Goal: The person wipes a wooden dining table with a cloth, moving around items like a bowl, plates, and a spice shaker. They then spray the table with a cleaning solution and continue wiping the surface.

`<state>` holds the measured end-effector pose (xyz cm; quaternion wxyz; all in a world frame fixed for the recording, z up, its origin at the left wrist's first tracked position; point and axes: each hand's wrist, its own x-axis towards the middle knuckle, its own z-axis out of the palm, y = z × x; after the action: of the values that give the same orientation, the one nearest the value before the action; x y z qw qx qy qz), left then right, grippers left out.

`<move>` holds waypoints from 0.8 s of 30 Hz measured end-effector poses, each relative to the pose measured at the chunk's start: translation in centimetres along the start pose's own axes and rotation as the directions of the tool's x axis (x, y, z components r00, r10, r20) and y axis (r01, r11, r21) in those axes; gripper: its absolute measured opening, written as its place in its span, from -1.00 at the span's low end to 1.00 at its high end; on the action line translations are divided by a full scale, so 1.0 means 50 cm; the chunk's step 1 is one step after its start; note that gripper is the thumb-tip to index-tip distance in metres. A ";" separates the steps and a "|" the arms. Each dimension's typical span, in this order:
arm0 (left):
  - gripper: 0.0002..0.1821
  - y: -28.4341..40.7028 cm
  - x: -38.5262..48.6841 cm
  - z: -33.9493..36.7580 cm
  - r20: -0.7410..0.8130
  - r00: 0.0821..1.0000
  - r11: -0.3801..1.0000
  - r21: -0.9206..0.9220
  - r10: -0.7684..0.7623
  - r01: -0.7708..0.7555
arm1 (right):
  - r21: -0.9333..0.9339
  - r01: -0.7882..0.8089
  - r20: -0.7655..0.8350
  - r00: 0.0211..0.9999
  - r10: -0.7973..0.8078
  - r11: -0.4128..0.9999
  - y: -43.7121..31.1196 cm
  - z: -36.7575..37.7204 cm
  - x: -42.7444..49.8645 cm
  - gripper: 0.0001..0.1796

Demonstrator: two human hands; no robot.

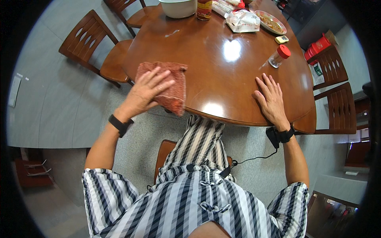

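Note:
My left hand (pixel 150 87) lies flat, fingers a little spread, on a reddish-brown terry cloth (pixel 174 86) at the left edge of the wooden table (pixel 214 71). Part of the cloth hangs over the near edge. My right hand (pixel 270 99) rests palm down on the bare tabletop at the right, with its fingers apart and nothing in it. Just beyond its fingertips stands a clear shaker jar with a red lid (pixel 279 56). A small yellow and white object (pixel 281 39) lies behind the jar.
Towards the back stand a white basin (pixel 179 8), a bottle with a red and yellow label (pixel 204 9), a white plastic bag (pixel 243 21) and a plate of food (pixel 270 22). Wooden chairs (pixel 89 40) flank the table. A black cable (pixel 256 157) hangs from my right wrist.

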<state>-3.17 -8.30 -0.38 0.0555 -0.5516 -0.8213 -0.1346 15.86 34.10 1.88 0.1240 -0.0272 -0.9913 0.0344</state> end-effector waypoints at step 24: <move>0.08 0.270 0.198 0.059 0.045 0.966 0.967 -0.028 0.256 -0.255 | -0.044 -0.015 -0.022 1.000 0.014 0.999 -0.012 0.003 0.009 -0.40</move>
<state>5.62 6.17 1.34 0.0464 -0.6565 -0.7429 -0.1221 15.37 33.52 1.89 0.1340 -0.0377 -0.9902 0.0129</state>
